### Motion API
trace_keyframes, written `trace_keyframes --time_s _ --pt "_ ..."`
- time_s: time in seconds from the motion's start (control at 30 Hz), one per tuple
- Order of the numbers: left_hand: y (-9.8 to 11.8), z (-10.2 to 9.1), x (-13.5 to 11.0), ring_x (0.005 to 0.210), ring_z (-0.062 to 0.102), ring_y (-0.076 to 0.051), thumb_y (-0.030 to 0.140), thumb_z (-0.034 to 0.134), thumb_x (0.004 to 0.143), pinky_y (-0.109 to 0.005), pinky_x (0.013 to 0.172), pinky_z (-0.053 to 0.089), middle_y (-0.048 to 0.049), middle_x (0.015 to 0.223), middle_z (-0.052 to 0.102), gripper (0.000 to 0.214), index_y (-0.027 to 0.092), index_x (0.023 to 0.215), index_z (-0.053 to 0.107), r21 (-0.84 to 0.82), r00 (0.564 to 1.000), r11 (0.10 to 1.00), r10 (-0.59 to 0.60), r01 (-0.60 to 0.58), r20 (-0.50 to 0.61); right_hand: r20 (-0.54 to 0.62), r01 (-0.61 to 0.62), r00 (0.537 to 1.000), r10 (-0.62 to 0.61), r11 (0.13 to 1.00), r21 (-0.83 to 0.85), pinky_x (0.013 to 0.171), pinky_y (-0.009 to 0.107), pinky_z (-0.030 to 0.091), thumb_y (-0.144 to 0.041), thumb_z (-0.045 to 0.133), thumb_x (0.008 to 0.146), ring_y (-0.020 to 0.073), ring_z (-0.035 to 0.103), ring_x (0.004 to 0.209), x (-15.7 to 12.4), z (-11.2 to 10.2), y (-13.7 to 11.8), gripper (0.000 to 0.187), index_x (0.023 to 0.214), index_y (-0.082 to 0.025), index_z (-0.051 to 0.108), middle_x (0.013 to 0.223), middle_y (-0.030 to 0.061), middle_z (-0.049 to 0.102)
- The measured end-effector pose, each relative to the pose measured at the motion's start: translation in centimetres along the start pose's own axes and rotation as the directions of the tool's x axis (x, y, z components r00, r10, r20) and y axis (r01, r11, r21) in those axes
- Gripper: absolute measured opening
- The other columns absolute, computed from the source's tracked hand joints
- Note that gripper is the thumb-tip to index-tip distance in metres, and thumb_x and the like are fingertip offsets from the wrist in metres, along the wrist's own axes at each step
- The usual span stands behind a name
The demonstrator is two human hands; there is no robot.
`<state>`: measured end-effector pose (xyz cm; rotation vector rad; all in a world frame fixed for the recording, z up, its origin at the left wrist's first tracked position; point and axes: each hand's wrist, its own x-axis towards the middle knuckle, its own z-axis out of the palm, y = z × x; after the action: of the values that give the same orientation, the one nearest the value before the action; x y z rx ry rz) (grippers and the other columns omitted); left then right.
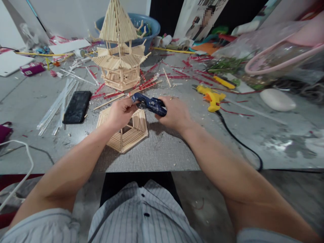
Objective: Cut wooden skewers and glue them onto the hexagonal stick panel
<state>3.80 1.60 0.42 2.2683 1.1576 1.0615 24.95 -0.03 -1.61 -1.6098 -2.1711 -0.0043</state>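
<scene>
My right hand [175, 113] is closed around a dark blue hand tool [152, 104] with pale smears on it; its exact kind is unclear. At the tool's left end, my left hand [118, 114] is closed in a pinch. What those fingers hold, if anything, is too small or hidden to make out. Below the left hand, a hexagonal frame of thin wooden sticks [122, 143] lies flat on the table, its upper part covered by that hand. Behind both hands stands a tiered pagoda model [120, 62] built from similar sticks, upright.
A yellow glue gun [212, 98] with a black cord lies right of my hands. To the left are a black phone [77, 107] and clear glue sticks [57, 104]. Red plastic strips, a yellow cutter [224, 82], a white oval object [277, 100] and a blue basin [153, 27] lie beyond.
</scene>
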Motion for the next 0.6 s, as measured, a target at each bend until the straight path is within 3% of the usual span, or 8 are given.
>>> trace_keyframes --time_s 0.17,0.6 --pt "-0.2 0.1 0.02 0.066 0.052 -0.012 0.022 0.05 0.08 -0.025 0.061 0.041 -0.0011 0.067 0.058 0.019 0.016 0.066 0.06 -0.002 1.0 1.0 0.006 -0.006 0.007 -0.015 0.002 1.0 -0.002 1.0 0.009 0.086 0.052 0.045 -0.029 0.06 0.069 0.035 0.06 0.101 -0.06 0.08 0.03 0.053 0.121 -0.022 0.053 0.108 0.0141 0.065" --pt "-0.08 0.11 0.14 0.065 0.052 -0.012 0.022 0.05 0.08 -0.025 0.063 0.041 -0.0013 0.067 0.059 0.019 0.016 0.062 0.057 0.007 1.0 1.0 -0.002 0.002 0.016 -0.008 -0.037 0.999 0.037 0.999 -0.004 0.082 0.049 0.045 -0.03 0.059 0.069 0.0342 0.06 0.096 -0.12 0.26 -0.01 0.051 0.118 -0.017 0.057 0.105 0.0156 0.066"
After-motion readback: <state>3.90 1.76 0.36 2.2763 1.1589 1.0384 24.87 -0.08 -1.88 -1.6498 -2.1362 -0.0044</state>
